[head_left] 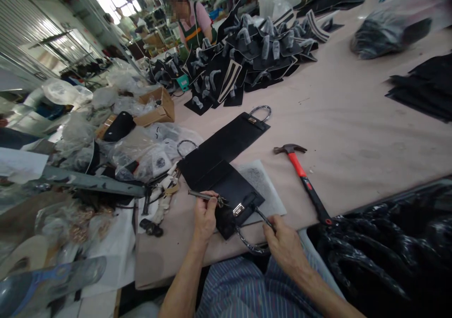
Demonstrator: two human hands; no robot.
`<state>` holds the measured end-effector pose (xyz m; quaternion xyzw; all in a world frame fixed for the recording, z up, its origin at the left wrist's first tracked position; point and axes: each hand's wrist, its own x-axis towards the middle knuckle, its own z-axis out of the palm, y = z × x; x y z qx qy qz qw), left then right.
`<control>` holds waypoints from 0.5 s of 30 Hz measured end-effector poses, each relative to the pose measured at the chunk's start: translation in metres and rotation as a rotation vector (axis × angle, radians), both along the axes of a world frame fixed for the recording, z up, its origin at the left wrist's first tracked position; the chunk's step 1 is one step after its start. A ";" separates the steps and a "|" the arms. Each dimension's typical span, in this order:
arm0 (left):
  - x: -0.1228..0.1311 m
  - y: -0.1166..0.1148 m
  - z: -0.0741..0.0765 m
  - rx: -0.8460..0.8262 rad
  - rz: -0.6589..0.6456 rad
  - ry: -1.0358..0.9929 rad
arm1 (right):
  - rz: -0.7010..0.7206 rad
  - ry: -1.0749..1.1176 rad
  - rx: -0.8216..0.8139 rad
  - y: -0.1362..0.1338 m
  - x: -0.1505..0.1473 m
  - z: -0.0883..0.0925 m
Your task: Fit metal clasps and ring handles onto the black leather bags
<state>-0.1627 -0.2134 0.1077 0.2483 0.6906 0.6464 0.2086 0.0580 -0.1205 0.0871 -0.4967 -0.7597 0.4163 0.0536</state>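
Observation:
My left hand (205, 216) is closed around a short metal punch (198, 194), held slantwise at the left edge of a black bag panel (231, 186). A metal clasp (238, 209) shines on this panel, close to my fingers. My right hand (284, 242) grips the panel's plastic-wrapped handle (250, 247), which loops over the table's front edge. Under the panel is a pale slab (273, 193), partly covered. Joined or lying behind, another black panel (233, 136) has its own handle and clasp. A claw hammer (300, 169) with a red and black grip lies to the right.
Across the table (339, 115), a heap of black bag pieces (247, 49) stands before a co-worker (197, 21). Black sheets (427, 87) and a plastic-wrapped bundle (381, 35) lie right. Left are plastic bags, a cardboard box (158, 106) and a metal bar (92, 181).

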 end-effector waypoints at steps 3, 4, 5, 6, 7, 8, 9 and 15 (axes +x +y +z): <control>-0.006 -0.014 -0.006 -0.024 -0.015 0.033 | -0.179 0.216 -0.193 -0.027 -0.001 -0.016; -0.007 -0.018 -0.008 -0.021 -0.017 0.027 | -0.235 0.273 -0.240 -0.036 -0.002 -0.020; -0.007 -0.023 -0.009 -0.010 -0.018 0.011 | -0.287 0.323 -0.279 -0.046 -0.003 -0.024; -0.008 -0.027 -0.010 0.005 -0.018 -0.013 | -0.336 0.370 -0.312 -0.055 -0.006 -0.026; -0.007 -0.030 -0.011 0.023 -0.017 -0.038 | -0.378 0.415 -0.339 -0.065 -0.009 -0.029; -0.007 -0.033 -0.012 0.038 -0.019 -0.060 | -0.413 0.456 -0.360 -0.075 -0.013 -0.030; -0.006 -0.034 -0.012 0.049 -0.022 -0.069 | -0.438 0.492 -0.375 -0.084 -0.018 -0.031; -0.007 -0.017 -0.008 0.058 -0.069 0.033 | -0.524 0.584 -0.418 -0.101 -0.054 -0.023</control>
